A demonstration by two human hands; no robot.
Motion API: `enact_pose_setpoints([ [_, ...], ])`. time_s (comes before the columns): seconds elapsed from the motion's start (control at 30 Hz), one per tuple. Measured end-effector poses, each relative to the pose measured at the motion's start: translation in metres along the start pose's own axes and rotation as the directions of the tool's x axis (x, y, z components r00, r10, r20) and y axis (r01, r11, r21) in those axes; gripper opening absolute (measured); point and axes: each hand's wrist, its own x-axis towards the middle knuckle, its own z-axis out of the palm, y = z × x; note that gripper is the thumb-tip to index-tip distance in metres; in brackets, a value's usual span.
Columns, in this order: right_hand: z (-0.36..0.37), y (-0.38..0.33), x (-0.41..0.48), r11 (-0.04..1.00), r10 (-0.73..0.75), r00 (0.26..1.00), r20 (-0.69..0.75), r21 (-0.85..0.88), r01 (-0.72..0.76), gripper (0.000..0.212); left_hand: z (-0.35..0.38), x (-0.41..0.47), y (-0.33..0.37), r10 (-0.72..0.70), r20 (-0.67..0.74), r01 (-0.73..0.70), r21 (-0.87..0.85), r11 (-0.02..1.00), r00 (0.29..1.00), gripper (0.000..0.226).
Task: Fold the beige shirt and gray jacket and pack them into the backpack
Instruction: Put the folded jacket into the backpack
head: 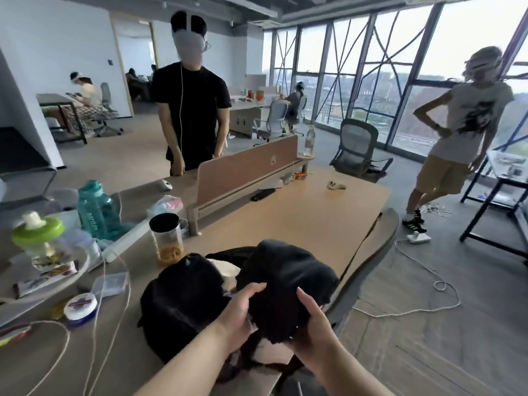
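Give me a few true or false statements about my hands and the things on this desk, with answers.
1. The left hand and right hand both grip the folded jacket. True.
2. The beige shirt shows at the opening of the backpack. True.
3. The backpack lies on the floor. False: it rests on the table.
4. The teal bottle stands right of the backpack. False: it stands to its left.

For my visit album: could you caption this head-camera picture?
Left hand and right hand grip the bundled dark jacket over the open black backpack, the beige shirt already inside.
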Motion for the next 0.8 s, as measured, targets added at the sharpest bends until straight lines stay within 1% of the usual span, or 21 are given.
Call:
enact_pose_setpoints([
  [0.07,-0.004,-0.006,0.016,1.0,-0.005,1.0,-0.022,-0.013,0.005,0.046,-0.009,0.016,0.002,-0.04,-0.017,0.04,0.022,0.999,0.999,0.045],
  [0.17,-0.008,0.0,0.042,0.999,0.028,0.998,-0.056,-0.042,-0.031,0.041,-0.026,0.029,0.005,-0.147,-0.136,0.153,0.035,0.988,0.98,0.035],
  [0.23,-0.005,0.005,0.061,0.993,0.067,0.996,-0.065,-0.095,-0.073,0.042,-0.04,0.035,0.008,-0.199,-0.201,0.208,0.028,0.978,0.959,0.033],
  [0.3,0.0,0.007,0.084,0.982,0.09,0.994,-0.055,-0.159,-0.098,0.046,-0.053,0.039,0.012,-0.236,-0.269,0.256,0.04,0.966,0.934,0.028],
  [0.37,0.007,0.005,0.108,0.968,0.132,0.991,-0.024,-0.21,-0.135,0.041,-0.064,0.045,0.019,-0.244,-0.341,0.278,0.053,0.959,0.908,0.019],
  [0.47,0.021,-0.004,0.146,0.948,0.204,0.978,0.034,-0.254,-0.189,0.036,-0.076,0.055,0.03,-0.22,-0.42,0.251,0.018,0.968,0.88,0.01],
  [0.6,0.043,-0.02,0.194,0.897,0.305,0.951,0.058,-0.352,-0.266,0.033,-0.088,0.075,0.045,-0.199,-0.496,0.187,-0.073,0.98,0.845,0.012],
  [0.63,0.046,-0.025,0.206,0.881,0.323,0.945,0.053,-0.383,-0.279,0.034,-0.09,0.08,0.048,-0.195,-0.511,0.18,-0.078,0.981,0.838,0.014],
  [0.7,0.048,-0.036,0.229,0.856,0.349,0.936,0.055,-0.425,-0.294,0.044,-0.09,0.091,0.052,-0.18,-0.53,0.166,-0.074,0.983,0.829,0.017],
  [0.77,0.047,-0.046,0.253,0.836,0.373,0.925,0.075,-0.459,-0.3,0.053,-0.087,0.101,0.053,-0.155,-0.56,0.159,-0.041,0.986,0.814,0.02],
  [0.8,0.047,-0.049,0.264,0.822,0.393,0.916,0.083,-0.479,-0.309,0.054,-0.086,0.104,0.054,-0.133,-0.587,0.155,-0.013,0.988,0.798,0.021],
])
